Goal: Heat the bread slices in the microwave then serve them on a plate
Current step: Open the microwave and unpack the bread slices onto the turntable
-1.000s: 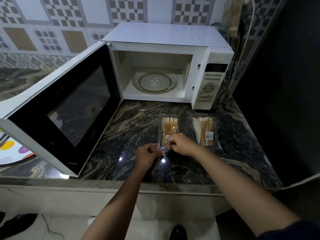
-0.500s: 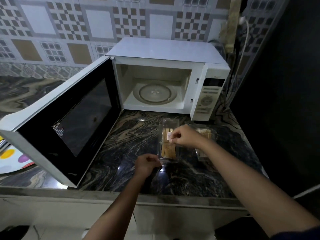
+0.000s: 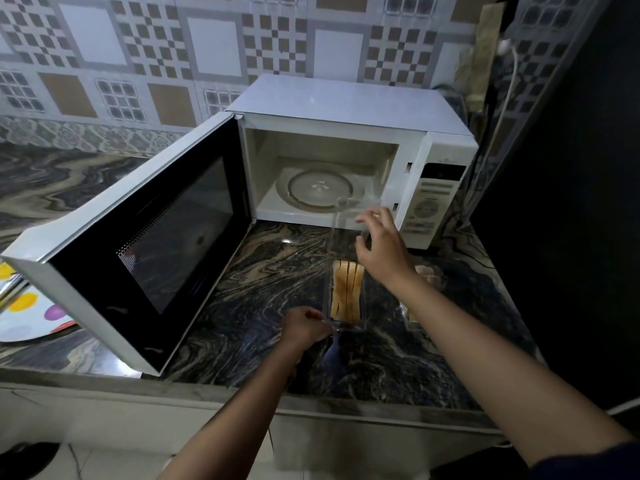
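- The second bread pack (image 3: 428,271) is mostly hidden behind the right forearm (image 3: 450,323).
- The spotted plate (image 3: 27,320) is cut off by the left edge and partly covered by the microwave door (image 3: 145,244).
- The markings on the control panel (image 3: 433,202) cannot be read.
- The clear lid (image 3: 346,226), held by the right hand (image 3: 381,247), is barely made out.
- The fingertips of the left hand (image 3: 304,327) are hidden where the bread container (image 3: 348,328) is pinched.
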The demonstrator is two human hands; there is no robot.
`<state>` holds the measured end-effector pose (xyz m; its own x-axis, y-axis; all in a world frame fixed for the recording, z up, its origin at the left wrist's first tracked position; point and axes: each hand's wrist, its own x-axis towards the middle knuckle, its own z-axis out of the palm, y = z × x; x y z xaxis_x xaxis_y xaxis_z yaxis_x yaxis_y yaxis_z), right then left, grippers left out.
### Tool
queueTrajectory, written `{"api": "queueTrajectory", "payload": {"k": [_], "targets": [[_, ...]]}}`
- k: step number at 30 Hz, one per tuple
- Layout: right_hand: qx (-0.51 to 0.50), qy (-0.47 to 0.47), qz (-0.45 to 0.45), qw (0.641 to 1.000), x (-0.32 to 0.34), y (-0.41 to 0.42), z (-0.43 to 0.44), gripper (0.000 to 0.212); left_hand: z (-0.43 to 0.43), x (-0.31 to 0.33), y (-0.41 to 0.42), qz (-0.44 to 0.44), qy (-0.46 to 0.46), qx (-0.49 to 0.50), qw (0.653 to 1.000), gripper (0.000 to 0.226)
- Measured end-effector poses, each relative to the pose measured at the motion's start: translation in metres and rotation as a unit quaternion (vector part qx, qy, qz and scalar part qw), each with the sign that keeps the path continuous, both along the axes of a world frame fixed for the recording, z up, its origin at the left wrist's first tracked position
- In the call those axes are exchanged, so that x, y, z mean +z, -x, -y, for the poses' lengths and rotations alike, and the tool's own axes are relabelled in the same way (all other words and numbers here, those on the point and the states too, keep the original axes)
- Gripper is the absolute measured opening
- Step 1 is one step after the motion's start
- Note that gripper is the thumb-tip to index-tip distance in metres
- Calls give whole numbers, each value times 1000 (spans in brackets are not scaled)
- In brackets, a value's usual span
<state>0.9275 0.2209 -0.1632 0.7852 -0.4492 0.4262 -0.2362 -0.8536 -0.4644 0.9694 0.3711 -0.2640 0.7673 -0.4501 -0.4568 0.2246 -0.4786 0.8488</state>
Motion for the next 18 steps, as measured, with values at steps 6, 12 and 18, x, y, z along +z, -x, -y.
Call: {"api": "queueTrajectory", "payload": {"k": [6, 12, 18], "targets": [[-100, -109, -207, 967, -16, -20, -9, 51, 0, -1, -2, -184, 145, 71, 969, 19], [-104, -229, -366, 896, -19, -35, -16, 75, -1, -2, -1, -219, 176, 97, 955, 21], [-113, -271, -371, 881, -24, -43, -17, 47, -3, -7, 3, -236, 228, 122, 937, 20]]}}
